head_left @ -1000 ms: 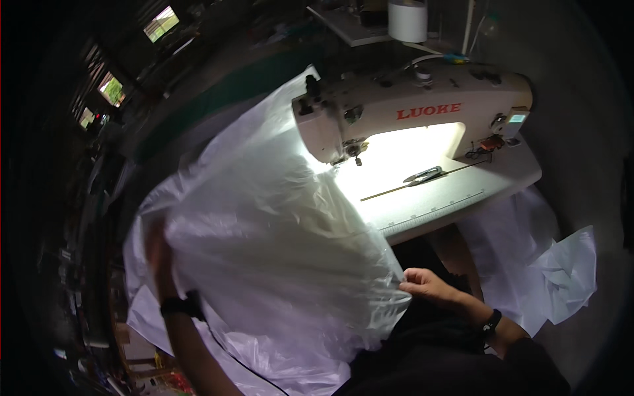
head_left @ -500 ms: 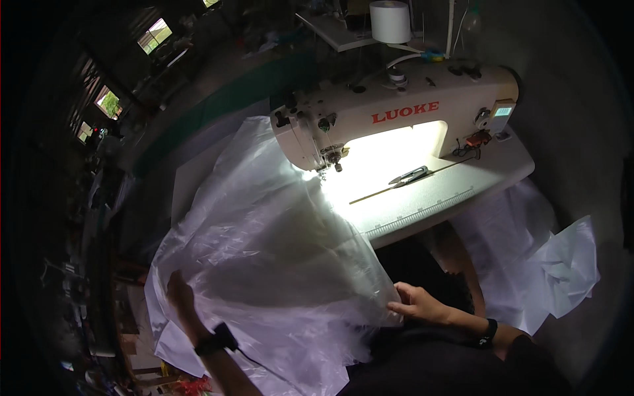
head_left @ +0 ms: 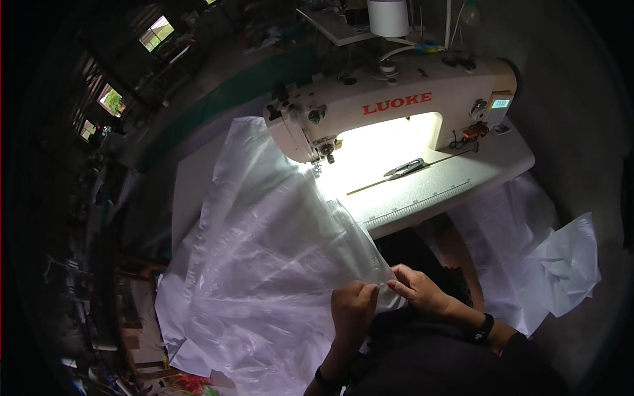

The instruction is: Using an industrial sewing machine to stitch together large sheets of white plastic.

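A large sheet of thin, white, translucent plastic-like material (head_left: pixel 264 244) spreads from under the needle area of a white sewing machine (head_left: pixel 389 99) down toward me. At the sheet's right edge, my right hand (head_left: pixel 421 290) pinches the material between thumb and fingers. Close beside it, my left hand (head_left: pixel 354 309) is closed on the same edge, its thumb pointing toward the right hand. Bright lamp light falls on the machine bed around the presser foot (head_left: pixel 318 169), where the sheet's upper right edge lies.
Thread snips (head_left: pixel 405 169) lie on the machine bed (head_left: pixel 449 178) beside a thin rod. More white sheeting (head_left: pixel 561 270) hangs at the right below the table. A white thread cone (head_left: pixel 388 18) stands behind the machine. Cluttered, dark workshop space stretches along the left.
My left hand has moved right, from the sheet's left side to its right edge beside my right hand. The sheet lies flatter across its middle. My right hand has barely moved.
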The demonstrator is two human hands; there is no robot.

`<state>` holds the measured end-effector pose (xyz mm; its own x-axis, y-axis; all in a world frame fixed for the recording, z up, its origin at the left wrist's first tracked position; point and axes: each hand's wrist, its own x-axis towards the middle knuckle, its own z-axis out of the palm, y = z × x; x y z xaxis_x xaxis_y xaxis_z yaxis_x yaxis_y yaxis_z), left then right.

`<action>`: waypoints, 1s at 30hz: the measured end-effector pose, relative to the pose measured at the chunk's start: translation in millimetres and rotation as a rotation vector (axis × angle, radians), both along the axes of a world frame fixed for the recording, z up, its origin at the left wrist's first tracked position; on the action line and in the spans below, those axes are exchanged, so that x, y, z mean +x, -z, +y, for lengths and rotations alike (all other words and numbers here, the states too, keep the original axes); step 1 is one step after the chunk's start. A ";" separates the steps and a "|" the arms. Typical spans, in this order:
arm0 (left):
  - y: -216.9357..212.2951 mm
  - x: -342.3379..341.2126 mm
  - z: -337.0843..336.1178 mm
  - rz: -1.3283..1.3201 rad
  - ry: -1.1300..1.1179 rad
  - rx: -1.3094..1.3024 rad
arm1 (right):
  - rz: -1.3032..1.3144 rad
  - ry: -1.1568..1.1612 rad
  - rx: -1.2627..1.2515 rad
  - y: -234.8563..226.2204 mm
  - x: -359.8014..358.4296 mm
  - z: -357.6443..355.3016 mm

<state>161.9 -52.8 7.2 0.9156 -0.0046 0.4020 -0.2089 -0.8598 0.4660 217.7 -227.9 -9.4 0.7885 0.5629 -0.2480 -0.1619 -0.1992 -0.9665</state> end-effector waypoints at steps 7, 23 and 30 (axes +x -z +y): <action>1.5 0.3 -2.9 0.136 0.233 -0.026 | -0.864 0.126 -0.330 4.0 22.5 20.5; 38.6 5.3 221.6 -0.432 -0.685 0.150 | -0.808 -0.258 -0.581 -20.9 9.9 59.2; 44.2 5.8 271.4 -0.256 -0.567 0.164 | -0.905 -0.234 -0.612 -19.3 15.8 64.1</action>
<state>167.7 218.6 -36.9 0.6695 0.3717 0.6431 0.2119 -0.9254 0.3143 233.5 -163.8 10.0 0.7093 0.7006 0.0782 0.6559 -0.6152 -0.4374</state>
